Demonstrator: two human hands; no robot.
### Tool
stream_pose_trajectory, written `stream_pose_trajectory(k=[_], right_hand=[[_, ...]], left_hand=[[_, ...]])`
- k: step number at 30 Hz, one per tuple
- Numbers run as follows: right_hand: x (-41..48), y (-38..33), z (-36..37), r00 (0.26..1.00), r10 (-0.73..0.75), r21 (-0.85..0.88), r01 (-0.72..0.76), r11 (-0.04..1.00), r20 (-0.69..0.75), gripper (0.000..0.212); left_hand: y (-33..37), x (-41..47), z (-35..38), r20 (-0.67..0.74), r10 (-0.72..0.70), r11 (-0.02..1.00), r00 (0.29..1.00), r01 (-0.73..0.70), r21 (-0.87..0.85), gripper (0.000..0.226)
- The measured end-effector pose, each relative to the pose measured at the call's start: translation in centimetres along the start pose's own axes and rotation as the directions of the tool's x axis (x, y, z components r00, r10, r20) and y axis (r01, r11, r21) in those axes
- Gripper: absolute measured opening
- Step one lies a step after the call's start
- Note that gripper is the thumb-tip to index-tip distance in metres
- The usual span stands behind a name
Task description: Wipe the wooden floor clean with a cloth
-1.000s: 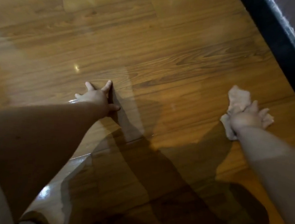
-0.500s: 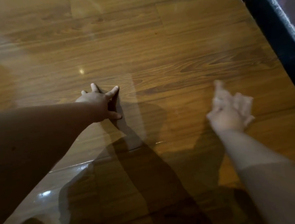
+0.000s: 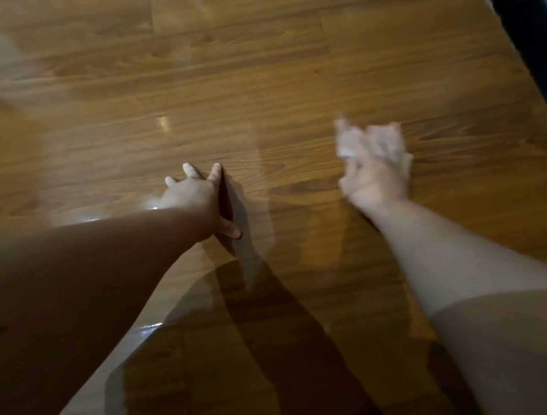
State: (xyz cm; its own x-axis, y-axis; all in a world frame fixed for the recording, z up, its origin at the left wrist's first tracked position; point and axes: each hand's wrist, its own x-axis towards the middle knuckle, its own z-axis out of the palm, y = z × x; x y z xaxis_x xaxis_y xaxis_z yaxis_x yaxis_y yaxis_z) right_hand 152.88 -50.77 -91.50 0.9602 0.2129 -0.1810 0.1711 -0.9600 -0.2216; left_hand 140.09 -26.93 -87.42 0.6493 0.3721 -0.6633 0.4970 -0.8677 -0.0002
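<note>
Looking down over both bare forearms, I see the wooden floor [image 3: 211, 71]: warm brown planks with darker grain. It is glossy, with pale hazy patches across the upper left and a small bright glare spot [image 3: 163, 122] just beyond the left hand [image 3: 191, 194]. Plank seams run across the view, and dark arm shadows fall on the boards nearer to me.

The cloth [image 3: 352, 141] is pale, whitish and crumpled, and smeared by motion blur, so I can't read folds or edges. It sits on the right half of the floor at the right hand [image 3: 378, 173], with a bunched end poking out past the knuckles toward the upper left. It is farther out than the left hand and well apart from it.

Grip, right: the fingers look curled over the bunched cloth, holding it — the blur hides each finger. I can't tell for sure whether the cloth is flat against the boards.

Grip, left: the palm is down on the floor with fingers [image 3: 188, 169] spread wide and straight and the thumb [image 3: 231, 232] splayed out to the side. It presses on bare wood and holds nothing.

A dark raised edge [image 3: 540, 48] cuts across the top right corner — too dim to name.
</note>
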Motion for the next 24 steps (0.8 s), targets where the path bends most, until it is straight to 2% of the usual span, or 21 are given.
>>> stream_pose_trajectory(k=[1, 2, 3, 4, 5, 6, 7, 8, 9, 10, 11, 13, 15, 16, 17, 18, 19, 21, 22, 23, 24], right_hand=[[0.4, 1.4, -0.7, 0.976, 0.215, 0.056, -0.213, 0.975, -0.021, 0.055], [0.7, 1.8, -1.2, 0.919, 0.394, 0.148, -0.389, 0.909, -0.007, 0.054], [1.6, -0.2, -0.9, 0.885, 0.465, 0.196, -0.460, 0.866, 0.023, 0.053], [1.3, -1.8, -0.7, 0.894, 0.446, 0.169, -0.444, 0.880, 0.029, 0.053], [0.7, -3.9, 0.0, 0.943, 0.332, 0.104, -0.334, 0.937, 0.038, 0.053], [0.0, -6.0, 0.8, 0.990, 0.122, 0.061, -0.126, 0.990, 0.071, 0.052], [-1.2, -7.8, 1.4, 0.986, -0.114, 0.062, 0.107, 0.992, 0.125, 0.051], [-2.4, -8.9, 2.1, 0.931, -0.316, 0.093, 0.304, 0.948, 0.184, 0.050], [-2.4, -9.7, 2.4, 0.862, -0.454, 0.107, 0.442, 0.891, 0.224, 0.049], [-2.0, -9.2, 2.0, 0.819, -0.517, 0.105, 0.508, 0.855, 0.249, 0.049], [-1.2, -8.1, 1.3, 0.816, -0.518, 0.068, 0.519, 0.852, 0.256, 0.050], [0.8, -4.7, 0.8, 0.909, -0.368, -0.033, 0.381, 0.924, 0.196, 0.053], [1.7, 0.9, -0.5, 0.993, -0.020, -0.096, 0.032, 0.995, 0.120, 0.057], [2.1, 3.0, -1.4, 0.974, 0.202, -0.035, -0.200, 0.979, 0.104, 0.061], [2.0, 4.1, -2.0, 0.916, 0.383, 0.054, -0.391, 0.919, 0.117, 0.063], [1.1, 4.2, -2.6, 0.861, 0.494, 0.120, -0.507, 0.853, 0.124, 0.060], [0.4, 2.8, -2.0, 0.862, 0.496, 0.127, -0.507, 0.853, 0.107, 0.057], [-3.7, -0.3, -0.6, 0.964, 0.245, 0.044, -0.251, 0.967, 0.102, 0.057], [-5.7, -2.7, 0.6, 0.991, 0.024, 0.049, -0.031, 0.998, 0.133, 0.058], [-7.9, -4.6, 1.8, 0.964, -0.192, 0.087, 0.179, 0.980, 0.181, 0.058], [-11.3, -4.7, 2.1, 0.898, -0.371, 0.101, 0.357, 0.929, 0.237, 0.057]], left_hand=[[0.3, -0.1, 0.0, 0.003, 0.002, 1.000, 1.000, -0.002, 0.005, 0.138], [0.5, -0.2, 0.2, 0.003, 0.010, 1.000, 1.000, -0.010, 0.014, 0.138], [-0.2, 0.3, -0.2, -0.004, -0.009, 1.000, 1.000, 0.009, 0.002, 0.137], [-0.1, 0.1, -0.2, -0.003, -0.009, 1.000, 1.000, 0.009, 0.003, 0.137], [-0.1, -0.1, -0.1, 0.002, -0.006, 1.000, 1.000, 0.005, 0.012, 0.137], [-0.1, 0.0, -0.1, 0.009, -0.008, 1.000, 1.000, 0.008, 0.009, 0.136], [0.0, -0.1, 0.0, 0.016, -0.005, 1.000, 1.000, 0.005, 0.008, 0.136], [0.3, -0.3, 0.2, 0.020, -0.004, 1.000, 1.000, 0.004, 0.013, 0.136], [0.3, -0.1, -0.3, 0.011, 0.002, 1.000, 1.000, -0.002, 0.015, 0.135], [0.5, -0.1, -0.4, 0.018, 0.005, 1.000, 1.000, -0.005, 0.013, 0.135], [0.7, 0.0, -0.5, 0.017, 0.006, 1.000, 1.000, -0.006, 0.010, 0.135], [0.1, 0.4, -0.9, 0.000, 0.005, 1.000, 1.000, -0.005, 0.020, 0.134], [-0.2, 0.3, -0.8, 0.009, 0.007, 1.000, 1.000, -0.007, 0.027, 0.134], [-0.3, 0.5, -0.9, 0.006, 0.000, 0.999, 1.000, 0.000, 0.035, 0.134], [-0.6, 0.8, -0.9, 0.003, -0.004, 0.999, 1.000, 0.004, 0.038, 0.134], [-0.5, 0.6, -0.9, -0.007, 0.001, 1.000, 1.000, -0.001, 0.026, 0.134], [-0.8, 0.9, -1.0, -0.017, -0.006, 1.000, 1.000, 0.007, 0.024, 0.134], [-0.6, 0.6, -0.7, -0.019, 0.006, 1.000, 1.000, -0.006, 0.002, 0.132], [-0.9, 0.9, -0.8, -0.030, 0.007, 1.000, 1.000, -0.007, 0.000, 0.130], [-1.1, 1.1, -0.7, -0.041, 0.007, 1.000, 0.999, -0.007, -0.003, 0.125], [-0.5, -0.1, 0.2, -0.051, 0.025, 1.000, 0.998, -0.025, 0.008, 0.119]])
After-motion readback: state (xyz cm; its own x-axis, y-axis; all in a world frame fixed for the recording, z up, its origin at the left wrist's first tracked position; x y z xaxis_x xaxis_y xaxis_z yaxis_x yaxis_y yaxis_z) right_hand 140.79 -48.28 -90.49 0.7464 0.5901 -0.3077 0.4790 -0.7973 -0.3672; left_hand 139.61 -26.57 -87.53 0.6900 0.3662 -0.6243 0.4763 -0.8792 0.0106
